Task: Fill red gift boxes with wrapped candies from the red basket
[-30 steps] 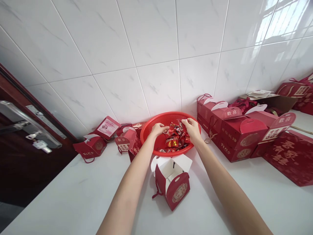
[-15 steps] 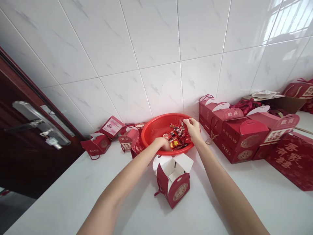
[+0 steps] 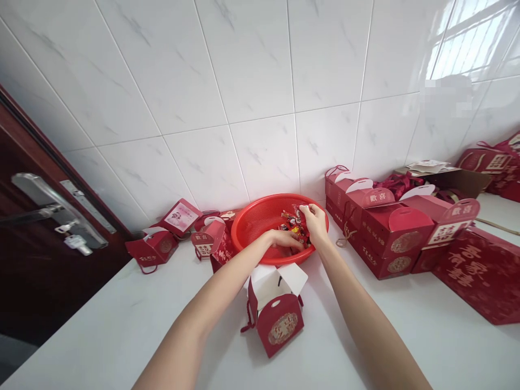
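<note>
A red plastic basket stands against the wall with wrapped candies in its right part. My left hand is inside it, fingers stretched out over the candies, the fingertips partly hidden among them. At the basket's right rim, my right hand pinches a wrapped candy, its fingers closed. Just in front of the basket is a small red gift box with its flaps up and white inside showing. A red cord hangs at its side. Its bottom is hidden from this angle.
Several red gift boxes are stacked on the right, before a cardboard box with dark red ribbons. Smaller red boxes stand at the left. A door with keys in its lock borders the white table.
My left hand has moved right, across the candies. My right hand stays at the rim with a candy in its fingers. The view has shifted slightly.
</note>
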The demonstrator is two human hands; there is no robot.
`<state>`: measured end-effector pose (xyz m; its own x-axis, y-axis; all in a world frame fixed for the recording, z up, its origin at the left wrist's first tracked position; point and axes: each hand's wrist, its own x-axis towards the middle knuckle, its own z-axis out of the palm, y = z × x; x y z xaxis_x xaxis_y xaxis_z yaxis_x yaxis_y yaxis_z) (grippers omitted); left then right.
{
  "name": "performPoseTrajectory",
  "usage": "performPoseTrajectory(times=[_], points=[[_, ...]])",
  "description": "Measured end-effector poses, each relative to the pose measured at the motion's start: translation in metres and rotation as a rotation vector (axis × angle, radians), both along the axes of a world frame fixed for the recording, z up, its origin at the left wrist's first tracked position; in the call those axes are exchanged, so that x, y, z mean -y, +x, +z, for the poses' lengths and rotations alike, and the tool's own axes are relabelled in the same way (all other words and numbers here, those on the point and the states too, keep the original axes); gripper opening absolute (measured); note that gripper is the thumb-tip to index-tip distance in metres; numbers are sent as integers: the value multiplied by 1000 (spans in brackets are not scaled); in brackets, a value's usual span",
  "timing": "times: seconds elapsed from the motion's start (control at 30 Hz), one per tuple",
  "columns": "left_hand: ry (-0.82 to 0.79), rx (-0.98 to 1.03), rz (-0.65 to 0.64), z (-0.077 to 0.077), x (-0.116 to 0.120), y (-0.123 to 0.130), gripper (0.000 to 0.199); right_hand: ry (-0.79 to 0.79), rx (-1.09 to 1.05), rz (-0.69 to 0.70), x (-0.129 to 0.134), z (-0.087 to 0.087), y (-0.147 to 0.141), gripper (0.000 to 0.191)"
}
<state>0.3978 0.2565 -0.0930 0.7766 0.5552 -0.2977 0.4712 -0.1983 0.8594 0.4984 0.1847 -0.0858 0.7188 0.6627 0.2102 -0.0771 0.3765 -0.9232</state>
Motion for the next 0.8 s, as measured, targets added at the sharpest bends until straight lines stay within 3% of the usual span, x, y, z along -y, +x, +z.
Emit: performPoseTrajectory(times=[0.1,0.2,0.43,0.63,0.8], points=[[-125,-20,-9,10,-5,-8,14,-2,-29,10,1,2,-1,28],[-155,114,107,18,-14,-12,15,-4,-41,13,2,3,0,29],[-139,463,352,21,-26,-18,27,5,-38,25,4,3,-1,28],[-103,570,403,24,-21,-18,41,8,-36,35,3,1,0,34],[-48,598,460,24,-21,-17,37,10,-52,43,1,-1,0,36]])
